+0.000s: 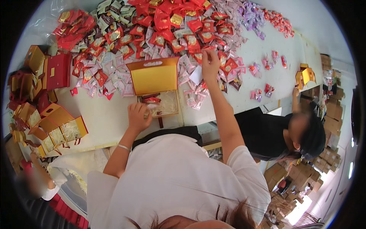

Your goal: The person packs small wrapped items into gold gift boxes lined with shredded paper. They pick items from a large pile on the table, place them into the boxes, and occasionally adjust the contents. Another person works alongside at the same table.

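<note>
An open gift box (154, 76) stands before me, its gold-lined lid raised and a slot cut near the top edge. Pale shredded paper (168, 103) fills its tray, with a red wrapped packet (151, 100) at the left. My left hand (139, 116) is curled at the box's front left corner, beside a pale pink wrapper (153, 106); its grip is partly hidden. My right hand (211, 61) reaches past the lid into the heap, fingertips bent together against red packets (197, 57). Whether it grips one is unclear. Pink-and-white packets (190, 97) lie right of the box.
Heaps of red packets (163, 20), dark packets (106, 19) and purple packets (251, 15) line the table's back. Open boxes (61, 126) and a closed red box (58, 71) crowd the left. Small candy groups (268, 90) lie right. A co-worker (266, 134) handles another box (305, 75); another person (34, 183) is lower left.
</note>
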The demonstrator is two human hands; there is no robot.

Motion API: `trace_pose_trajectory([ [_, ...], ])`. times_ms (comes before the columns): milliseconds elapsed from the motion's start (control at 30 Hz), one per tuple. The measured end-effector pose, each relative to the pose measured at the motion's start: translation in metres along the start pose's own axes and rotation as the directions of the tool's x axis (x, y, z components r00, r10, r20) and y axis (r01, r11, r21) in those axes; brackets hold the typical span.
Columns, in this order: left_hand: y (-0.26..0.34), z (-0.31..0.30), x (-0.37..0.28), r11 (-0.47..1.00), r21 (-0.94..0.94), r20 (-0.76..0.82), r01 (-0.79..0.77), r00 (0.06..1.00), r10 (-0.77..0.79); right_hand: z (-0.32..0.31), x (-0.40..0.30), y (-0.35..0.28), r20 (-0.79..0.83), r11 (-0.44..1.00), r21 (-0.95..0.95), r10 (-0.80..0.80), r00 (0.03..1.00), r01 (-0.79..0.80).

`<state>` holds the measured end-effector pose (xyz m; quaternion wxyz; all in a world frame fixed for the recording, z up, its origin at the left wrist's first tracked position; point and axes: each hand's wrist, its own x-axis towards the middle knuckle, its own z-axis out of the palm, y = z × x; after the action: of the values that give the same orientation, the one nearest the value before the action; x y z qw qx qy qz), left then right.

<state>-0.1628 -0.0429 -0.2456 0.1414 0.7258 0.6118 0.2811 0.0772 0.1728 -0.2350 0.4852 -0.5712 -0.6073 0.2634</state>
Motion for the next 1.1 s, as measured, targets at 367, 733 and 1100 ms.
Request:
trace_pose_trajectory([
  [367, -0.004, 0.026, -0.001, 0.997, 0.051, -0.007, 0.051, 0.999, -0.051, 0.138, 0.150, 0.034, 0.551, 0.782, -0.479, -0.086, 0.830, 0.399],
  [733, 0.027, -0.017, 0.036, 0.927, -0.357, -0.132, 0.114, 0.976, -0.170, 0.039, 0.085, -0.056, 0.245, 0.953, -0.218, -0.154, 0.957, 0.209],
  [1100, 0.043, -0.011, 0.054, 0.300, -0.802, 0.455, 0.517, 0.854, -0.253, -0.025, -0.090, -0.104, 0.716, 1.000, -0.020, 0.020, 0.698, -0.008],
])
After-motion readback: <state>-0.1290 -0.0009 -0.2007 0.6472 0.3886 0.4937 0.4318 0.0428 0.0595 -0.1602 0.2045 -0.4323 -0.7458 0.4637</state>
